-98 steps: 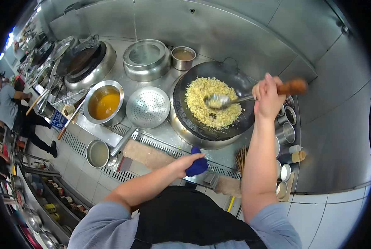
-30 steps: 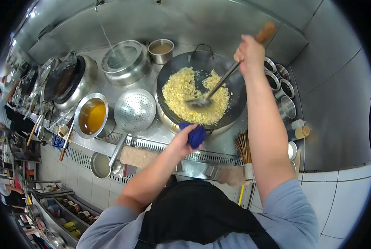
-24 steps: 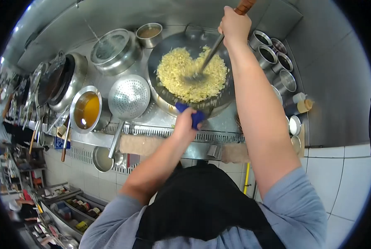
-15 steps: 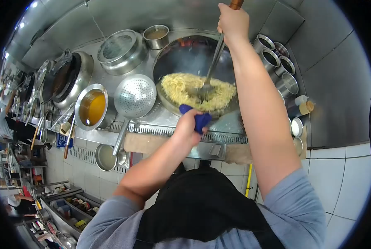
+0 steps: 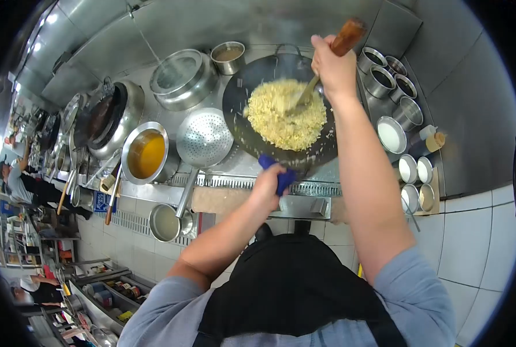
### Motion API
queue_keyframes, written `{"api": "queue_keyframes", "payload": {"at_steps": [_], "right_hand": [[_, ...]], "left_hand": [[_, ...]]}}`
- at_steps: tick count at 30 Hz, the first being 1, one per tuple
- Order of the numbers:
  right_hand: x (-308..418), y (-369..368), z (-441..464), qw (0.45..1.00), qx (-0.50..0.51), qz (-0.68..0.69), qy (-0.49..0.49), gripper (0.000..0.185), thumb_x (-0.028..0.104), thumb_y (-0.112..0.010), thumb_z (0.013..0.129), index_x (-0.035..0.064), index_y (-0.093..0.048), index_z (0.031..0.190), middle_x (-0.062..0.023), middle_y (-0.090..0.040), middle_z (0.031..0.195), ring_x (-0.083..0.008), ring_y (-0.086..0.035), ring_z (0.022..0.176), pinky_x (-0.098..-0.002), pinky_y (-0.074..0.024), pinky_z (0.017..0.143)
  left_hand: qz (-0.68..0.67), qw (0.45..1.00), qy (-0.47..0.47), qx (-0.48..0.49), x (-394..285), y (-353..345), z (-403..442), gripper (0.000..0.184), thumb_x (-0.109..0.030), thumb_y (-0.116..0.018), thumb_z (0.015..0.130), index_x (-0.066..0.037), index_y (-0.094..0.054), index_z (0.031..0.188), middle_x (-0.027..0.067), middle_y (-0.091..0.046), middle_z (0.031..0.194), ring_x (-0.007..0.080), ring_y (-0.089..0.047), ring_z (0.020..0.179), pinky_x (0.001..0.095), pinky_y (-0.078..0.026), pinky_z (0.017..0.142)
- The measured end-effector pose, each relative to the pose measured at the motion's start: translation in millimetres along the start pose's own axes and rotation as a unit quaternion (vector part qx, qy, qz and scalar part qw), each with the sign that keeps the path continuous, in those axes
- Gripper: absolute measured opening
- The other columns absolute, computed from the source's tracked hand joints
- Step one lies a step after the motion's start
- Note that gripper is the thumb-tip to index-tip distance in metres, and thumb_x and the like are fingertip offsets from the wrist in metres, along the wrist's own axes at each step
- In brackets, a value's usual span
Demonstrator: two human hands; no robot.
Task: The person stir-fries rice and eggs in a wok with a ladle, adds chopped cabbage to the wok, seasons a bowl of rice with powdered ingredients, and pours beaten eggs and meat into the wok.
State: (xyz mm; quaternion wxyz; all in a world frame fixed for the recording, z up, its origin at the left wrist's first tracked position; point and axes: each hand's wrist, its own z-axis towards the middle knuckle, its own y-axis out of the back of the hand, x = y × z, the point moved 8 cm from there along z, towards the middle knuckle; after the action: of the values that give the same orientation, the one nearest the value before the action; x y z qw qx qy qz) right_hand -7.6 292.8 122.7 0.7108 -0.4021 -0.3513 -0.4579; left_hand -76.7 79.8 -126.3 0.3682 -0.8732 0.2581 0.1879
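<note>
My left hand (image 5: 269, 184) is closed around a folded blue-purple cloth (image 5: 279, 173) at the near rim of a large dark wok (image 5: 240, 130). My right hand (image 5: 336, 66) grips a long ladle by its wooden handle (image 5: 349, 37), above the wok's right side. The ladle's metal end (image 5: 307, 95) is blurred and its bowl sits partly hidden in the food. A heap of yellow fried rice (image 5: 287, 124) fills the wok's middle, with loose grains scattered on the near wall. A loop handle (image 5: 288, 51) shows at the far rim.
Left of the wok are a perforated strainer (image 5: 205, 139), a pot of orange oil (image 5: 145, 156), a lidded pot (image 5: 180, 81) and a small pot (image 5: 228, 58). Seasoning containers (image 5: 392, 135) line the right side. Several people (image 5: 30, 185) stand at far left.
The rice has gone from a spread along the wok's near side to a heap in the middle. My right hand and the ladle are lower in view. The view has shifted slightly.
</note>
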Motion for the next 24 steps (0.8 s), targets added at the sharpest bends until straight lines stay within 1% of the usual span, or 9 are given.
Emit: {"api": "queue_keyframes", "payload": {"at_steps": [4, 7, 10, 12, 14, 16, 19, 22, 24], "right_hand": [[91, -7, 6, 0.993, 0.03, 0.103, 0.046, 0.03, 0.009, -0.062, 0.085, 0.0091, -0.041, 0.063, 0.0026, -0.035, 0.051, -0.0081, -0.031, 0.041, -0.0258, -0.0264, 0.041], [138, -24, -24, 0.991, 0.093, 0.068, 0.067, 0.03, 0.012, -0.062, 0.086, 0.0092, -0.042, 0.064, 0.0029, -0.035, 0.049, -0.0076, -0.031, 0.038, -0.0253, -0.0264, 0.04], [40, -28, -5, 0.996, 0.059, 0.048, -0.053, 0.03, 0.015, -0.063, 0.086, 0.009, -0.042, 0.065, 0.003, -0.037, 0.05, -0.0071, -0.032, 0.038, -0.0252, -0.0261, 0.038], [27, -7, 15, 0.993, -0.108, -0.039, -0.013, 0.028, 0.018, -0.065, 0.085, 0.0084, -0.043, 0.069, 0.0022, -0.04, 0.051, -0.0077, -0.034, 0.037, -0.0258, -0.0266, 0.036], [52, 9, 53, 0.99, -0.142, -0.022, -0.001, 0.027, 0.019, -0.059, 0.086, 0.0073, -0.045, 0.066, 0.0006, -0.039, 0.046, -0.0143, -0.039, 0.033, -0.0307, -0.0292, 0.032], [78, 11, 73, 0.993, -0.122, -0.002, 0.0, 0.026, 0.019, -0.059, 0.086, 0.0082, -0.045, 0.067, 0.0013, -0.039, 0.047, -0.0142, -0.038, 0.033, -0.0301, -0.0285, 0.033], [97, -18, 53, 0.992, 0.028, 0.068, -0.101, 0.024, 0.017, -0.059, 0.087, 0.0104, -0.043, 0.07, 0.003, -0.036, 0.047, -0.0108, -0.034, 0.034, -0.0274, -0.0266, 0.033], [45, -32, 29, 0.993, 0.055, 0.053, -0.086, 0.026, 0.019, -0.066, 0.083, 0.0066, -0.045, 0.074, 0.0007, -0.043, 0.053, -0.0089, -0.037, 0.038, -0.0265, -0.029, 0.036], [12, -24, 31, 0.999, -0.043, -0.009, -0.027, 0.023, 0.017, -0.064, 0.085, 0.0071, -0.045, 0.076, 0.0007, -0.042, 0.053, -0.0097, -0.04, 0.04, -0.027, -0.0308, 0.038]], "left_hand": [[0.162, 0.982, 0.079, -0.053, 50, 61, -39, 0.023, -0.008, -0.05, 0.078, -0.007, -0.048, 0.101, 0.0098, -0.055, 0.084, 0.0191, -0.052, 0.062, 0.0295, -0.034, 0.037], [0.071, 0.996, 0.059, -0.009, 4, -2, -69, 0.021, -0.011, -0.052, 0.08, -0.008, -0.046, 0.1, 0.009, -0.054, 0.083, 0.0182, -0.051, 0.062, 0.0286, -0.035, 0.038], [-0.009, 0.998, -0.007, 0.06, -39, -36, -25, 0.019, -0.019, -0.055, 0.081, -0.005, -0.047, 0.092, 0.0082, -0.053, 0.075, 0.0177, -0.051, 0.058, 0.0287, -0.037, 0.041], [0.062, 0.998, -0.01, -0.017, -7, 3, -8, 0.02, -0.017, -0.055, 0.08, -0.004, -0.048, 0.093, 0.0087, -0.054, 0.075, 0.0181, -0.052, 0.059, 0.0294, -0.037, 0.04], [0.113, 0.993, 0.007, -0.04, 29, 45, -4, 0.02, -0.014, -0.053, 0.079, -0.005, -0.049, 0.096, 0.0092, -0.055, 0.076, 0.0188, -0.054, 0.06, 0.0305, -0.037, 0.038], [0.135, 0.983, 0.12, -0.039, 71, 97, 1, 0.02, -0.011, -0.054, 0.077, -0.006, -0.047, 0.095, 0.0092, -0.054, 0.079, 0.0194, -0.052, 0.06, 0.0288, -0.036, 0.036], [0.113, 0.991, 0.067, 0.01, 13, 8, -79, 0.019, -0.011, -0.054, 0.078, -0.007, -0.046, 0.094, 0.0091, -0.054, 0.079, 0.0195, -0.052, 0.059, 0.0287, -0.036, 0.036], [0.002, 0.999, 0.035, 0.008, -34, -30, -48, 0.021, -0.015, -0.057, 0.079, -0.005, -0.045, 0.093, 0.0095, -0.053, 0.076, 0.019, -0.051, 0.057, 0.0286, -0.036, 0.037], [0.02, 1.0, -0.011, 0.017, -21, -10, -4, 0.02, -0.015, -0.056, 0.079, -0.004, -0.045, 0.092, 0.0092, -0.053, 0.075, 0.0185, -0.051, 0.057, 0.0279, -0.035, 0.037]]}}
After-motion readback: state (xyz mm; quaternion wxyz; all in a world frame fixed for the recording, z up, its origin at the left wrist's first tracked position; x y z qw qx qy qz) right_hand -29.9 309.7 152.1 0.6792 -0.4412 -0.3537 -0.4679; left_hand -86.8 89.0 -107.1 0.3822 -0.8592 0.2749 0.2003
